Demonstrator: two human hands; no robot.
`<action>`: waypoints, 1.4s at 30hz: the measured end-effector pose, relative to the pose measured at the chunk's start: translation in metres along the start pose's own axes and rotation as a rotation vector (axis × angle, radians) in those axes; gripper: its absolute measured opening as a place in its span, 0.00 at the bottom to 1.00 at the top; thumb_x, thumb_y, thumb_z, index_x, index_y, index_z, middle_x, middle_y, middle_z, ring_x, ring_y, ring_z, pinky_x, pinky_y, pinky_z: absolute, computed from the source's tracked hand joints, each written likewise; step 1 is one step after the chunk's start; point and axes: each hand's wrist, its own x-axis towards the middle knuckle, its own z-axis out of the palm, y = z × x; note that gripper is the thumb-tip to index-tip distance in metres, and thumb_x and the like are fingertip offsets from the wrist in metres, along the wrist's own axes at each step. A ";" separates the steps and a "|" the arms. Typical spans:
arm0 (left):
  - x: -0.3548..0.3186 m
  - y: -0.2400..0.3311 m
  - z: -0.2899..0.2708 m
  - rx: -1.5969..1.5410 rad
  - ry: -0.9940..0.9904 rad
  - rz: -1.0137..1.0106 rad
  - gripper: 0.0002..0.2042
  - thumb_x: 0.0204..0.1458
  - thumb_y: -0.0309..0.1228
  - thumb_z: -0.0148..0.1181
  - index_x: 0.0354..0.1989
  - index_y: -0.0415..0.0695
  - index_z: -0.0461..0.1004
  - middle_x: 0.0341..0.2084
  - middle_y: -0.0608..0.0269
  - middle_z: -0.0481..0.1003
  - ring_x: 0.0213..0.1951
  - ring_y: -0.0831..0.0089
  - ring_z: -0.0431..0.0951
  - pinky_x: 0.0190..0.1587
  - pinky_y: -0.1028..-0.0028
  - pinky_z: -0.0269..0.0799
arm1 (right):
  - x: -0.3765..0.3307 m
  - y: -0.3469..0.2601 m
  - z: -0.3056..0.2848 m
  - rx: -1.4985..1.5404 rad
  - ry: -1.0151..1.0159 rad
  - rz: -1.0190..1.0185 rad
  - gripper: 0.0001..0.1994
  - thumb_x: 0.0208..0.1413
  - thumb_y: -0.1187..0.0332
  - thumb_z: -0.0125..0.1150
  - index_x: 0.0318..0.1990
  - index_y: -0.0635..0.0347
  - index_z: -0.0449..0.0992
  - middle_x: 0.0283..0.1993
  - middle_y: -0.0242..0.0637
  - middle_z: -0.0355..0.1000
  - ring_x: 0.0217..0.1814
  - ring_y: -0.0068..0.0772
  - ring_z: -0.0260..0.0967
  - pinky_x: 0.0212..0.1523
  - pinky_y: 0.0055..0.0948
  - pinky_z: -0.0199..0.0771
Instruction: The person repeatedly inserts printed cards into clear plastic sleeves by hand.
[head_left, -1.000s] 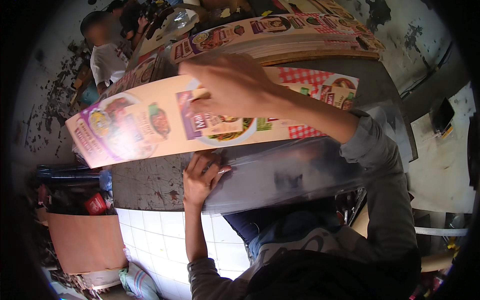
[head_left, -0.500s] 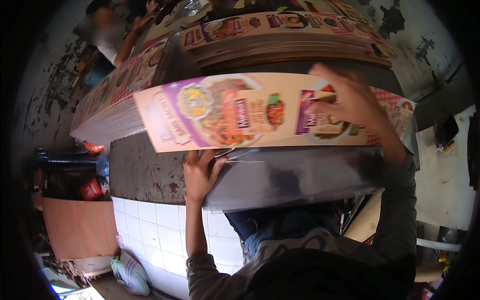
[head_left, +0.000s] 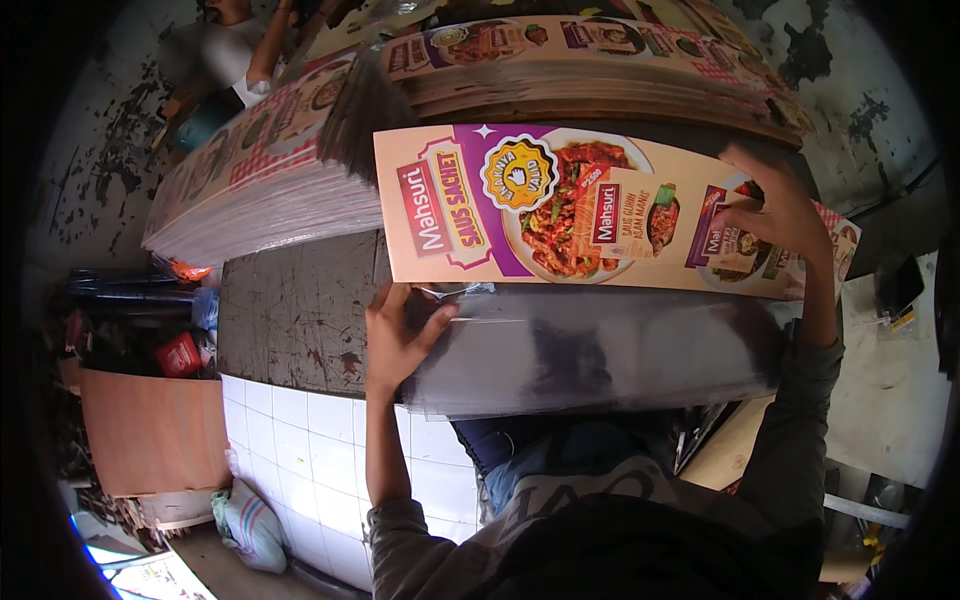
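Observation:
A long printed cardboard panel [head_left: 640,215], with sauce pictures on cream and purple, lies slanted over the near table. My right hand [head_left: 785,215] grips its right part, fingers over the far edge and thumb on the printed face. Under the panel's near edge is a stack of clear plastic sleeves [head_left: 600,350], glossy and reaching past the table front. My left hand [head_left: 398,335] rests at the stack's left end, thumb spread away from the fingers. Its fingertips are partly hidden by the panel's lower left corner. A lifted plastic edge shows beside the thumb.
Stacks of similar panels stand at the far side [head_left: 600,85] and far left [head_left: 250,180], the left one wrapped in plastic. Another person [head_left: 235,55] is at the far left. Below the scratched dark tabletop [head_left: 290,325] is white tiling [head_left: 320,440], with a sack [head_left: 250,525] on the floor.
The panel has shifted right and its left end has swung upward, my right hand moving right with it. My left hand stays near the sleeves' left end. The other person has shifted.

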 end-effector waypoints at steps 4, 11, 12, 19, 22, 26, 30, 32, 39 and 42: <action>-0.010 -0.012 -0.001 -0.407 -0.064 -0.051 0.12 0.48 0.22 0.58 0.41 0.36 0.66 0.29 0.58 0.76 0.32 0.75 0.75 0.39 0.78 0.68 | -0.005 0.007 0.009 -0.029 0.113 -0.084 0.24 0.36 0.65 0.69 0.41 0.63 0.66 0.34 0.47 0.69 0.32 0.49 0.65 0.37 0.32 0.67; -0.007 0.011 0.005 -0.665 0.064 -0.248 0.23 0.52 0.18 0.50 0.57 0.37 0.54 0.23 0.64 0.74 0.29 0.84 0.69 0.37 0.83 0.63 | -0.012 -0.001 0.006 -0.180 0.160 -0.127 0.27 0.34 0.63 0.72 0.42 0.67 0.67 0.34 0.47 0.70 0.34 0.44 0.69 0.36 0.32 0.68; -0.007 0.010 0.005 -0.636 0.053 -0.254 0.23 0.52 0.19 0.50 0.57 0.36 0.54 0.23 0.64 0.74 0.30 0.83 0.70 0.37 0.83 0.63 | -0.015 -0.002 0.007 -0.184 0.172 -0.071 0.28 0.34 0.61 0.72 0.42 0.66 0.68 0.34 0.47 0.70 0.34 0.42 0.70 0.36 0.32 0.68; -0.012 -0.004 0.014 -0.657 0.082 -0.256 0.20 0.53 0.22 0.50 0.55 0.34 0.57 0.26 0.60 0.78 0.34 0.84 0.72 0.41 0.85 0.62 | -0.017 0.002 0.015 -0.296 0.229 0.016 0.30 0.34 0.54 0.73 0.42 0.65 0.69 0.33 0.44 0.72 0.31 0.40 0.71 0.36 0.31 0.70; -0.013 -0.009 0.014 -0.578 0.055 -0.249 0.20 0.54 0.22 0.50 0.55 0.33 0.56 0.28 0.58 0.78 0.35 0.84 0.72 0.42 0.84 0.62 | -0.018 0.007 0.018 -0.300 0.300 -0.066 0.29 0.34 0.54 0.72 0.41 0.65 0.70 0.31 0.43 0.72 0.29 0.40 0.70 0.34 0.30 0.70; -0.013 -0.004 0.014 -0.608 0.082 -0.239 0.19 0.54 0.21 0.49 0.55 0.33 0.56 0.30 0.57 0.78 0.36 0.83 0.72 0.43 0.84 0.62 | -0.017 0.008 0.015 -0.236 0.278 -0.069 0.29 0.34 0.53 0.72 0.40 0.65 0.70 0.31 0.43 0.72 0.27 0.39 0.70 0.33 0.30 0.70; -0.012 -0.004 0.015 -0.643 0.064 -0.242 0.18 0.55 0.21 0.47 0.54 0.32 0.56 0.30 0.56 0.78 0.36 0.81 0.73 0.43 0.83 0.62 | -0.015 0.002 0.013 -0.228 0.288 -0.123 0.26 0.34 0.55 0.72 0.37 0.64 0.70 0.27 0.41 0.72 0.24 0.35 0.70 0.29 0.28 0.70; -0.011 0.000 0.015 -0.627 0.056 -0.234 0.18 0.55 0.22 0.47 0.54 0.33 0.56 0.29 0.56 0.78 0.36 0.81 0.73 0.43 0.83 0.62 | -0.013 0.000 0.014 -0.181 0.265 -0.080 0.25 0.33 0.56 0.73 0.36 0.63 0.70 0.26 0.40 0.71 0.23 0.34 0.69 0.28 0.27 0.69; -0.011 -0.003 0.013 -0.640 0.078 -0.294 0.20 0.55 0.23 0.47 0.56 0.35 0.53 0.24 0.63 0.75 0.28 0.84 0.69 0.39 0.84 0.61 | -0.013 0.000 0.013 -0.142 0.259 -0.096 0.24 0.30 0.57 0.74 0.31 0.64 0.70 0.23 0.40 0.70 0.21 0.33 0.68 0.25 0.26 0.68; -0.011 -0.005 0.018 -0.685 0.102 -0.283 0.20 0.56 0.24 0.48 0.56 0.35 0.52 0.25 0.63 0.75 0.30 0.84 0.69 0.40 0.84 0.61 | -0.018 -0.001 0.009 -0.166 0.296 -0.119 0.25 0.28 0.58 0.75 0.31 0.65 0.70 0.23 0.41 0.69 0.20 0.33 0.67 0.24 0.26 0.68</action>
